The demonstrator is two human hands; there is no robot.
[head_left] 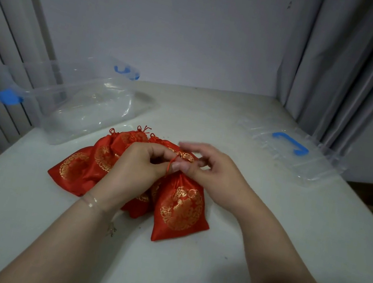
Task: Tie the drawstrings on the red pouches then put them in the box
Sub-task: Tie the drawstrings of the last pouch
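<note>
At the middle of the table point(181, 277), both hands pinch a thin red drawstring point(171, 163) on the nearest pouch point(179, 211): left hand point(137, 167), right hand point(214, 173). Soft, light, probably slippery satin; best gripped at its gathered neck.

We cannot see the neck of the front pouch point(179, 211): our left hand point(134, 169) and right hand point(212, 173) cover it, so only a short loop of red drawstring point(171, 163) shows. Behind that pouch, the heap of pouches point(92, 162) is partly hidden under our left hand. Our right fingertips point(186, 145) are blurred. Both forearms run off the bottom edge.
</note>
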